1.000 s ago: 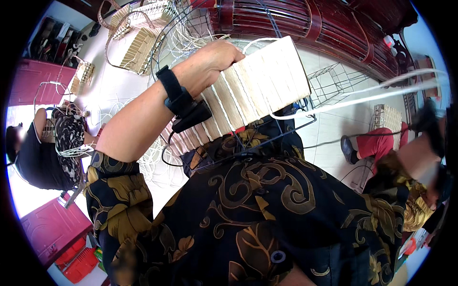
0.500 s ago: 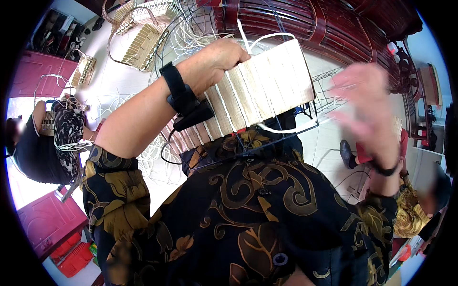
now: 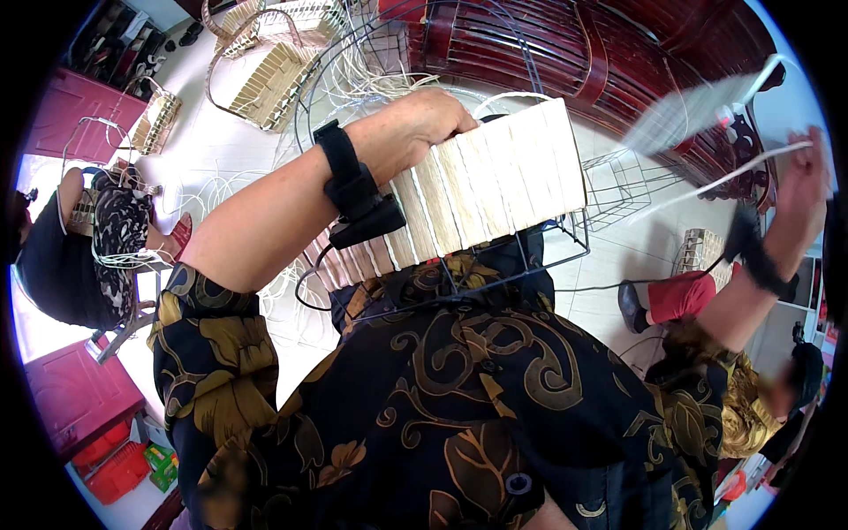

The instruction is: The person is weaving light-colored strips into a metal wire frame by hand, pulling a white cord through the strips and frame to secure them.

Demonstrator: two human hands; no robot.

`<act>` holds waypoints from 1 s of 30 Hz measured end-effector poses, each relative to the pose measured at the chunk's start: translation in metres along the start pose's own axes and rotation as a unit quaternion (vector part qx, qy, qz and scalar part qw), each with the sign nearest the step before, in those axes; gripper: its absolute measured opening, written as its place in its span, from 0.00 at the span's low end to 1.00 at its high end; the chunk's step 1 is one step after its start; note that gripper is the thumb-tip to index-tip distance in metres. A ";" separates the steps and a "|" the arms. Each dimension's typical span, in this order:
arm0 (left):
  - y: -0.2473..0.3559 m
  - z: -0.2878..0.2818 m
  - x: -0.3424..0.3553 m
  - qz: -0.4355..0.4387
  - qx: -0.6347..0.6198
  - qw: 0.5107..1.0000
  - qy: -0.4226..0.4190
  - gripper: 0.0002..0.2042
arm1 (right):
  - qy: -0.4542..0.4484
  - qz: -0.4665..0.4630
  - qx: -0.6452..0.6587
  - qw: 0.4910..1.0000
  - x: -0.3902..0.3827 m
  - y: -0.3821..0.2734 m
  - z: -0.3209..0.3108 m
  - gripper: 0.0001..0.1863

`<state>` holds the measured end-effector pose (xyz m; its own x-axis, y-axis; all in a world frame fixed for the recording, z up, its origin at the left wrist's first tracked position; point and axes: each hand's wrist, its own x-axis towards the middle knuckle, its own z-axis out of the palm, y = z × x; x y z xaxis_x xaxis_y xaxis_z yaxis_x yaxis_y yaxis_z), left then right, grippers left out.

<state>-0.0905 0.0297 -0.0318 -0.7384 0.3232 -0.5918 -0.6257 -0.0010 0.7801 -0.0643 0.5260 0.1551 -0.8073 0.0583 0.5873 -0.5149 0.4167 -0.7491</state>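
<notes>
A basket side of pale flat strips (image 3: 495, 177), crossed by white cord stitches, lies tilted in front of my body on a dark wire frame (image 3: 574, 243). My left hand (image 3: 433, 124) is closed over its upper edge, the fingertips hidden behind the strips. Out at the far right, my right hand (image 3: 806, 168) is raised, somewhat blurred, and closed on a white cord (image 3: 707, 184). That cord stretches back toward the basket and fades into blur. Another blurred cord length arcs above it. A white loop stands over the basket's top edge.
Behind the work stands a dark red slatted wooden bench (image 3: 512, 44). Pale baskets (image 3: 269, 88) and loose cords (image 3: 371, 75) lie on the floor at upper left. Bare wire frames (image 3: 632, 190) sit right of my work. One person (image 3: 62, 256) sits at left, another (image 3: 751, 397) at right.
My right hand has swung outward to the far right, drawing the white cord with it. The loop above the basket has shrunk. My left hand keeps its hold on the edge.
</notes>
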 end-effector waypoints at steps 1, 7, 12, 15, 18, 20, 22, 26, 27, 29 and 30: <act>0.001 0.003 0.003 -0.005 -0.004 1.000 -0.013 0.10 | 0.079 -0.002 0.014 0.997 0.021 0.026 -0.068 0.21; -0.001 0.001 0.000 -0.014 -0.025 1.000 -0.005 0.09 | 0.053 0.029 -0.389 0.919 -0.005 0.048 -0.058 0.18; -0.004 0.001 -0.001 -0.049 0.024 0.998 -0.017 0.08 | -0.155 0.109 -0.168 0.967 -0.094 -0.009 0.155 0.10; -0.001 0.006 -0.002 -0.045 0.052 0.998 -0.012 0.09 | -0.238 0.099 -0.077 0.963 -0.131 -0.012 0.201 0.05; 0.004 0.003 -0.012 -0.025 0.142 0.989 -0.013 0.10 | -0.239 0.185 0.015 0.953 -0.165 0.007 0.215 0.10; 0.005 0.002 -0.014 -0.058 0.131 0.990 -0.014 0.12 | -0.245 0.199 0.073 0.946 -0.192 0.018 0.218 0.09; -0.003 -0.002 -0.003 -0.059 0.135 0.989 -0.023 0.15 | -0.254 0.177 0.050 0.950 -0.218 0.009 0.216 0.09; 0.010 0.003 -0.016 -0.122 0.157 0.979 -0.050 0.17 | -0.116 0.254 0.179 0.943 -0.246 0.011 0.212 0.10; 0.012 0.006 -0.015 -0.119 0.167 0.977 -0.056 0.17 | -0.069 0.262 0.207 0.940 -0.252 0.012 0.210 0.10; 0.017 0.010 -0.012 -0.114 0.187 0.973 -0.069 0.17 | -0.117 0.253 0.191 0.941 -0.266 0.012 0.205 0.10; 0.019 0.007 -0.016 -0.131 0.183 0.971 -0.075 0.17 | -0.150 0.251 0.201 0.935 -0.269 0.011 0.201 0.10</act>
<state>-0.0888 0.0315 -0.0056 -0.5039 0.4016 -0.7647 -0.6350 0.4279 0.6431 0.0888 0.3322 -0.0730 -0.9900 -0.1264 0.0628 -0.0667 0.0274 -0.9974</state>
